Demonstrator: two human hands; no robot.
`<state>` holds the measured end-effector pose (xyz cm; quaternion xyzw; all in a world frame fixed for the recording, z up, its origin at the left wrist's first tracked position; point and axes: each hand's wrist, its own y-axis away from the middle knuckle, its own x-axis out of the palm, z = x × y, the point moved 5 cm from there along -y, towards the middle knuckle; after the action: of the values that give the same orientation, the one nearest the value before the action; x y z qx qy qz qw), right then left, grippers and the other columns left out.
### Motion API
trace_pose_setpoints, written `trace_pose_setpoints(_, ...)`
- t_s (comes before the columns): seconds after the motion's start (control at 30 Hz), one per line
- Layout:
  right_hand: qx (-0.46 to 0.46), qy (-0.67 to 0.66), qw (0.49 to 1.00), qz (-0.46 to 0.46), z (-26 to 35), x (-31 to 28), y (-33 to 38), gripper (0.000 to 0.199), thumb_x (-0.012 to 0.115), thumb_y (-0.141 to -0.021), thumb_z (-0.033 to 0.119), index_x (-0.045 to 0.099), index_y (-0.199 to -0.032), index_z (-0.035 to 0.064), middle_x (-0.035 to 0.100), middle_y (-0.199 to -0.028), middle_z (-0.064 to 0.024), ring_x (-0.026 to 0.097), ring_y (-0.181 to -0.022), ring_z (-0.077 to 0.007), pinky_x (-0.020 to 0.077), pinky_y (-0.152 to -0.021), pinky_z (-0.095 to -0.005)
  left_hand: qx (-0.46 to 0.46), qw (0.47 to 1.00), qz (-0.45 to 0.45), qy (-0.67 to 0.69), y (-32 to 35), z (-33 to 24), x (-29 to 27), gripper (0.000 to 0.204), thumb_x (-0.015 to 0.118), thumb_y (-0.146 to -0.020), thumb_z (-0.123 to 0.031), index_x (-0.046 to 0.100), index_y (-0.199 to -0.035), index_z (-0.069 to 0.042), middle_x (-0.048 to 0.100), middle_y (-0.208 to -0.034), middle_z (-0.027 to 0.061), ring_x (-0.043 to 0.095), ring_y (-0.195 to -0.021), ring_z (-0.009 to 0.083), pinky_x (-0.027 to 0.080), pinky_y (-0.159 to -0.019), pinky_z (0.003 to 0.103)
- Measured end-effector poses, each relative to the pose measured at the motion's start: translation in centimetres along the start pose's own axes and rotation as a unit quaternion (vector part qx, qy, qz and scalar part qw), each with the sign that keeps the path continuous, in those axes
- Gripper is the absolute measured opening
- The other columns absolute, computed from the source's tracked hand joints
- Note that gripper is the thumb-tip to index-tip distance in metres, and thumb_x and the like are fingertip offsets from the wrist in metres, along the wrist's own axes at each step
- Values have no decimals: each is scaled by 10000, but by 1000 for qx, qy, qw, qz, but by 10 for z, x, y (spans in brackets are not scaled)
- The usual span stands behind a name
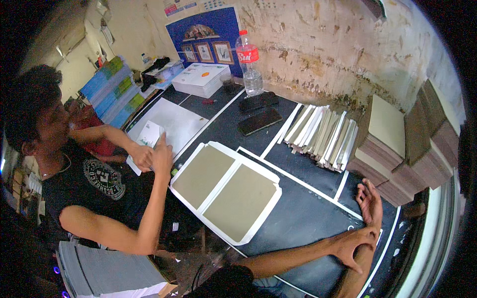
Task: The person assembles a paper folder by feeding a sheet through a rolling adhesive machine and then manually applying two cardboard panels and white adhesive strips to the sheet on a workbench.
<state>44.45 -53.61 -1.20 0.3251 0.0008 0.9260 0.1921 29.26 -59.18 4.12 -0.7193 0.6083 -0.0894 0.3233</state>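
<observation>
My left hand (354, 247) is wrapped round my right wrist, over the right part of the black table. Palm up, my right hand (369, 202) rests with its fingers loosely curled and apart, nothing in it, near the stacks of brown boards (380, 129). In front of me lies an opened-out book cover (242, 202), made of two grey-brown boards on a white sheet whose edges fold over them. On the left, another person's hands (160, 154) press on a small white printed sheet or booklet (149, 133) above a large white sheet (180, 119).
Bundled paper and board strips (323, 136) lie before the board stacks. Further back are a phone (260, 121), a dark flat object (258, 101), a plastic bottle (252, 74) and a white paper stack (201, 79). A thick grey stack (109, 270) stands at lower left.
</observation>
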Motion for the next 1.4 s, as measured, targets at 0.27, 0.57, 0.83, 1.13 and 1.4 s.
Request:
trace_pose_setpoints(0.27,-7,88,996,25,10,17,5,446,604,-1003,294,541,-1342,11,680,-1144,-104,645,-947,-144,544,-875,-278,-11,999,-32,-17,-4,21,8,605,840,-713,-353,628,-1192,-49,495,-1443,223,513,-1312,406,452,-1075,482)
trace_pose_setpoints(0.57,-88,209,974,-8,1,22,-7,234,633,-1002,252,652,-997,19,615,-820,-23,521,-677,-80,371,-582,-226,-122,991,53,25,-4,2,-13,571,831,-611,-305,670,-1094,-47,661,-1252,164,636,-1165,343,516,-983,459)
trace_pose_setpoints(0.83,-89,259,962,-10,2,22,-6,250,642,-992,259,655,-987,10,609,-785,-31,488,-638,-78,367,-569,-233,-16,1000,18,-16,4,-5,4,625,842,-583,-371,681,-1081,-30,600,-1331,278,627,-1151,414,492,-994,466)
trace_pose_setpoints(1.13,-91,294,950,-59,0,24,-10,209,675,-975,250,677,-978,41,622,-767,-12,471,-595,-61,356,-547,-222,-47,998,35,29,3,7,-2,476,777,-615,-191,705,-1047,-5,607,-1335,276,644,-1156,401,515,-1006,441)
trace_pose_setpoints(1.4,-82,264,960,-41,0,25,-6,215,665,-980,243,682,-1004,31,640,-795,-30,494,-630,-74,376,-574,-219,-35,998,30,40,0,11,0,439,742,-659,-203,705,-1028,32,627,-1292,288,646,-1158,395,540,-958,456)
